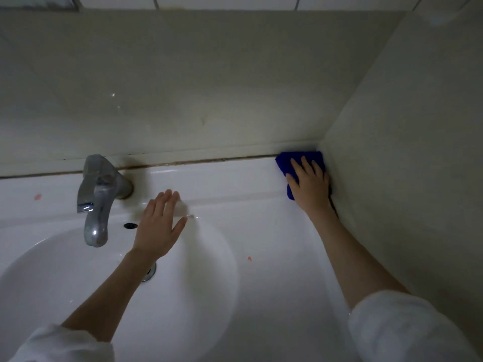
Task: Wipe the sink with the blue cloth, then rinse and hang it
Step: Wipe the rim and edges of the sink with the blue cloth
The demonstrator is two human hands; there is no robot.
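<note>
The blue cloth [285, 161] lies folded on the back ledge of the white sink [274, 257], tucked into the corner where the two walls meet. My right hand [309, 182] presses flat on it with straight, spread fingers. My left hand [160, 226] hovers or rests with fingers straight at the back rim of the basin, just right of the faucet, holding nothing.
A chrome faucet [98, 199] stands at the back left, its spout over the basin. The drain [149, 273] is partly hidden by my left forearm. Small pink marks [249, 258] dot the sink top. Tiled walls [405, 152] close in behind and to the right.
</note>
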